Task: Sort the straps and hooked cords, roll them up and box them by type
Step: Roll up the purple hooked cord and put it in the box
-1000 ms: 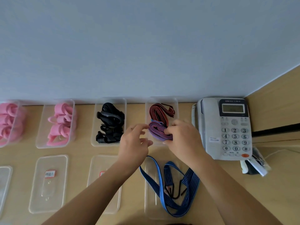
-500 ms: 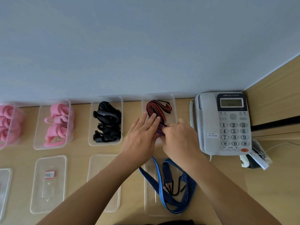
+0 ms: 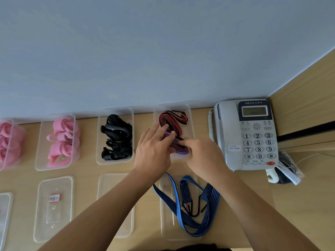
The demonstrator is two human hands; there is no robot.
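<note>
The far-right clear box point(image 3: 190, 113) of the back row holds a red-and-black hooked cord point(image 3: 173, 122) and, in front of it, a rolled red-and-blue striped cord point(image 3: 182, 151). My left hand point(image 3: 154, 153) lies over the box with straight fingers pressing on that roll. From the right side, my right hand point(image 3: 204, 156) pinches the roll with thumb and fingertips. A loose blue striped hooked cord point(image 3: 208, 196) is spread over a clear lid point(image 3: 165, 225) near the front edge, under my forearms.
Further left stand a box of black straps point(image 3: 116, 136) and two boxes of pink straps point(image 3: 61, 140) point(image 3: 9, 142). Clear lids point(image 3: 54, 207) point(image 3: 112, 182) lie in front of them. A grey telephone point(image 3: 253, 134) and a small packet point(image 3: 288, 169) sit at the right by a wooden side panel.
Both hands brought the striped roll down into the far-right box. My left hand, hovering apart a second ago, now presses flat on the roll.
</note>
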